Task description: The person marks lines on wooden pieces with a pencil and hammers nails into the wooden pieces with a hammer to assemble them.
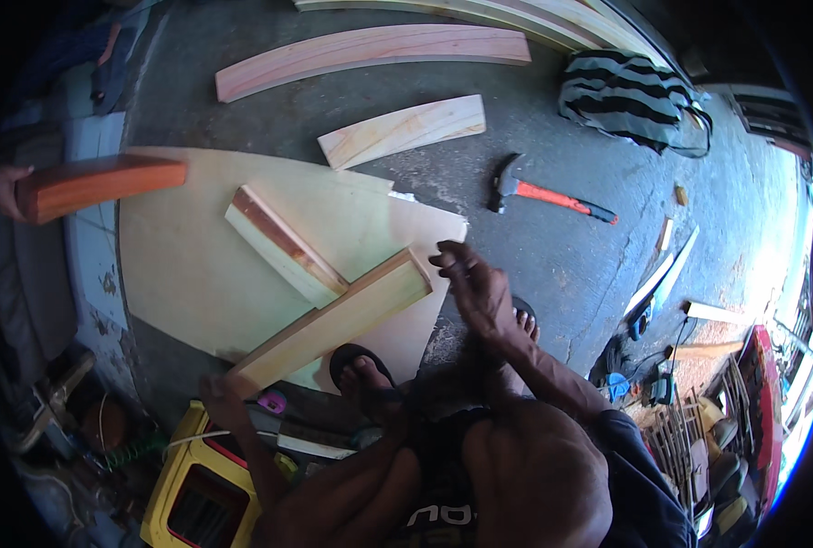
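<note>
Holding the long pale wooden batten (333, 321) at centre frame only by its lower-left end with your closed left hand (222, 395), while your right hand (475, 283) pinches something tiny (I cannot tell what), you risk it pivoting across the pale plywood sheet (187, 265).

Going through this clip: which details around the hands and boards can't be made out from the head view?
- Right hand: motion-blurred; whether its fingertips pinch anything small is unclear.
- Left hand: at the long wooden board's near end; its grip is hidden behind that end.
- Another person's hand holding the reddish wood block: cut off by the dark fisheye rim.
- Yellow crate: contents too dark.
</note>
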A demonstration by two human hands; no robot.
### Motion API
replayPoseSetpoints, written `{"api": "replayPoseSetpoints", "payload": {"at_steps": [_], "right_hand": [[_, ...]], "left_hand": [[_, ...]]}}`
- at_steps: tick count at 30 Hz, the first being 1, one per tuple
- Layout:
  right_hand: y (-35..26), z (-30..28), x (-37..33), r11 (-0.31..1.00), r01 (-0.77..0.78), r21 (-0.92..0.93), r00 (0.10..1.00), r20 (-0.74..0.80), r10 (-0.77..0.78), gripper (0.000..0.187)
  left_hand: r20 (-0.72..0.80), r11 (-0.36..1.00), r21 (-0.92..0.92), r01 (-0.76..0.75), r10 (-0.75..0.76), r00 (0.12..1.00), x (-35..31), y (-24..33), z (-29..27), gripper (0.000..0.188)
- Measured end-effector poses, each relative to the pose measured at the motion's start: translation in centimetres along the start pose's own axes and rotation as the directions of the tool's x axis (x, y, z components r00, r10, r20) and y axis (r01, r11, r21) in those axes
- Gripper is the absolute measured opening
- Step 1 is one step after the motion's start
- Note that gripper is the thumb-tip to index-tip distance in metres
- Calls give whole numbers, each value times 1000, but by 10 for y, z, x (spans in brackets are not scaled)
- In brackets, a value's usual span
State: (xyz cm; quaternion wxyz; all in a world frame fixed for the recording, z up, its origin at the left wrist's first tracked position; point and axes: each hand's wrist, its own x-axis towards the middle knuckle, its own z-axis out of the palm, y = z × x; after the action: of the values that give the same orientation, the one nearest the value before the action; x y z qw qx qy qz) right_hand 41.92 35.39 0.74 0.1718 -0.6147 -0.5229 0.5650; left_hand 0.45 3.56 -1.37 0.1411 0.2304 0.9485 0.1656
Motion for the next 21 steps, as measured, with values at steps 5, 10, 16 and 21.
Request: {"api": "replayPoseSetpoints", "payload": {"at_steps": [5, 10, 16, 21], "right_hand": [[-57, 4, 33, 998, -61, 33, 984, 171, 55, 35], [-95, 56, 55, 994, 58, -96, 812, 583, 9, 27], [-65, 110, 63, 892, 422, -163, 787, 554, -272, 22], [-65, 113, 64, 885, 402, -234, 813, 535, -228, 24]], "left_hand": [[85, 717, -61, -694, 697, 712, -53, 184, 33, 56], [115, 641, -200, -741, 767, 632, -61, 223, 70, 57], [76, 734, -254, -630, 664, 744, -60, 221, 83, 37], [70, 764, -253, -594, 627, 776, -60, 223, 83, 33]]}}
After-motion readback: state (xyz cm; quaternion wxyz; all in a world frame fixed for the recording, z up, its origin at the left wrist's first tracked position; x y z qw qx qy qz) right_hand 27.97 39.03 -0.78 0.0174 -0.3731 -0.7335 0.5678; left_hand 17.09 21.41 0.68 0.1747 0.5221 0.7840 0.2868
